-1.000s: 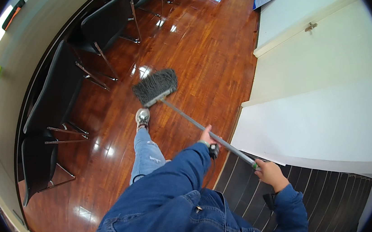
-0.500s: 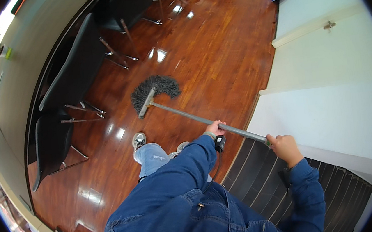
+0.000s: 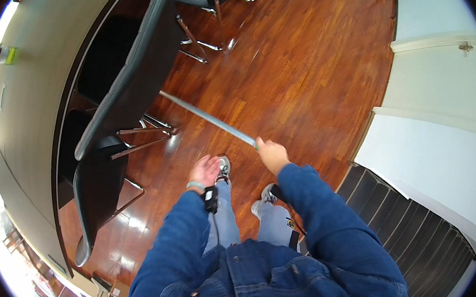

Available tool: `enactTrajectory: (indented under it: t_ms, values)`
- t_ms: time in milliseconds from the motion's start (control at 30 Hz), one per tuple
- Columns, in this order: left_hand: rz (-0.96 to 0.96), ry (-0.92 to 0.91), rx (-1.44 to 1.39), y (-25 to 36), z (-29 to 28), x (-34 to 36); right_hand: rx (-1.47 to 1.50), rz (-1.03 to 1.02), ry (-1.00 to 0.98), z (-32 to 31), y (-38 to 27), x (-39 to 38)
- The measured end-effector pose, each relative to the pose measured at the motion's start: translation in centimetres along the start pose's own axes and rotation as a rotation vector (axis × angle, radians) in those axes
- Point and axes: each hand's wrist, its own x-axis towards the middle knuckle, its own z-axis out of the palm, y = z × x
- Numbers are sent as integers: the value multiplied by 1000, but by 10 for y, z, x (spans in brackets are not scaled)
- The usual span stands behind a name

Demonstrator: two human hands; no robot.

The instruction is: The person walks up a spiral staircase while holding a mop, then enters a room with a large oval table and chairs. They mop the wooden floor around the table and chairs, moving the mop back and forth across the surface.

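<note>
Your right hand [image 3: 273, 155] is wrapped around the near end of the mop pole [image 3: 208, 118], thumb laid along it toward the tip. The pole is a plain, straight metal tube, silvery grey with a dull sheen and a lighter streak along its upper side; a small touch of green shows just where your grip begins. It slants forward and to your left above the glossy red-brown wood floor [image 3: 303, 54], its far end meeting the edge of the black chair [image 3: 139, 60]. The mop head seems to lie behind that chair back, though the view there is too blocked to be sure. Your left hand [image 3: 204, 170] is off the pole, palm upturned and fingers loosely spread, near your left shoe [image 3: 223, 165].
</note>
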Motion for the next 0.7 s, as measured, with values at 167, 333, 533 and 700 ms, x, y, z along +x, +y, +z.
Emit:
enactTrajectory:
  t_ms: [167, 333, 533, 700]
  values:
    - [80, 404, -141, 51, -98, -26, 169, 11, 45, 26, -89, 120]
    - [82, 406, -39, 35, -122, -27, 129, 1, -72, 1, -115, 121]
    - [-4, 152, 64, -43, -66, -26, 215, 86, -32, -27, -24, -12]
    - [-84, -36, 199, -156, -19, -34, 108, 139, -3, -34, 59, -206]
